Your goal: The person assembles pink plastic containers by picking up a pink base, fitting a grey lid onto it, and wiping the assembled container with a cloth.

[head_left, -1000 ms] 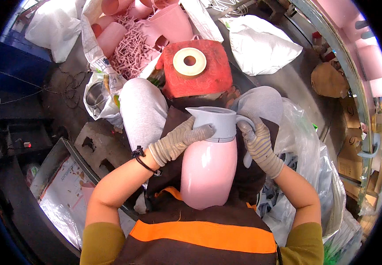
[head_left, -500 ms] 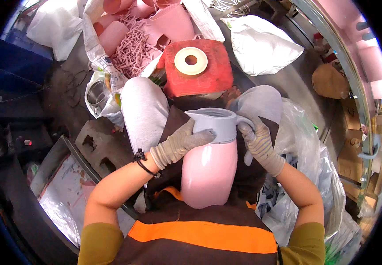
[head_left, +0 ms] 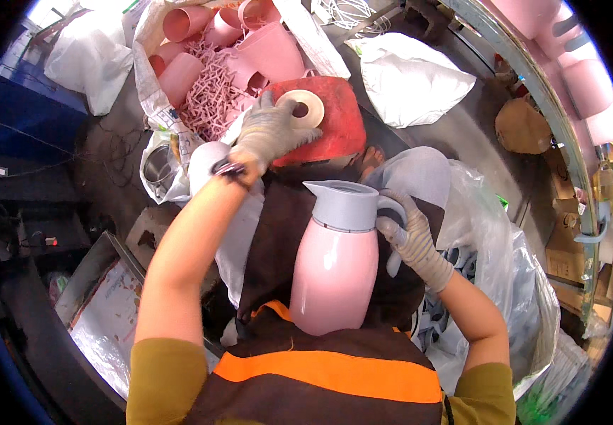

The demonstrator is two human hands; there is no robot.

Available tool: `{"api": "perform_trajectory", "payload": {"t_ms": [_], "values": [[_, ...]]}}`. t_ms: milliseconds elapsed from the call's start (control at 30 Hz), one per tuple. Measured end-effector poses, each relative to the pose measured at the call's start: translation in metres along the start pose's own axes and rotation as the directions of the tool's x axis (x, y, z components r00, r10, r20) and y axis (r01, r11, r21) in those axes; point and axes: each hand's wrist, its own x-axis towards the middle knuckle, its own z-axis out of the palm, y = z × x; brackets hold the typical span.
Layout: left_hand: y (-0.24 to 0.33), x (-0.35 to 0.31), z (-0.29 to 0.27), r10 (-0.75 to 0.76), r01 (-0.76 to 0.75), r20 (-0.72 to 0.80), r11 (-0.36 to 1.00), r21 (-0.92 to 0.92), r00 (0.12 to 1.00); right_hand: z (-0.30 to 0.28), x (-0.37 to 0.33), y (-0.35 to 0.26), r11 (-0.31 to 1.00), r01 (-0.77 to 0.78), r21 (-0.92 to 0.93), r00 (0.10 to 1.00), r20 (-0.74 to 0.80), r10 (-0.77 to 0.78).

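A glossy pink thermos jug (head_left: 335, 280) stands nearly upright on my lap against the dark apron, with its grey spouted collar (head_left: 345, 205) at the top. My right hand (head_left: 414, 237), in a striped glove, is closed round the grey handle on the jug's right side. Beyond the jug, my gloved left hand (head_left: 272, 133) reaches over a worn red block (head_left: 345, 117). Its fingers are spread beside the left edge of a cream ring (head_left: 313, 107) with a dark centre hole, lying on the block. Whether the fingertips touch the ring, I cannot tell.
A white sack (head_left: 152, 64) behind my left hand holds pink jug bodies and shredded pink strips. White bags lie at the far left and far right. Near my right forearm a clear plastic bag (head_left: 512, 283) contains grey parts. Pink bodies line a metal-edged rack at the right.
My left hand has left the jug's grey collar and moved forward to the cream ring on the red block. My right hand stays at the handle.
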Motion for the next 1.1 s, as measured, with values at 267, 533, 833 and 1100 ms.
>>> {"api": "perform_trajectory", "payload": {"t_ms": [267, 533, 833, 1100], "values": [[-0.01, -0.041, -0.014, 0.056, 0.347, 0.49, 0.637, -0.688, 0.87, -0.029, -0.023, 0.024, 0.999, 0.044, 0.006, 0.998, -0.048, -0.044], [0.047, -0.182, -0.076, 0.229, 0.911, 0.944, -0.389, -0.136, 0.238, -0.035, -0.045, 0.006, 0.979, -0.062, 0.192, 0.998, -0.002, 0.064], [0.046, -0.145, -0.055, 0.181, 0.754, 0.873, -0.6, -0.266, 0.453, -0.05, -0.042, -0.042, 0.858, 0.455, -0.236, 0.884, 0.003, -0.468], [-0.001, 0.059, -0.004, 0.083, 0.438, 0.495, -0.608, -0.662, 0.865, -0.03, 0.118, -0.076, 0.527, 0.693, -0.491, 0.566, -0.082, -0.82]]}}
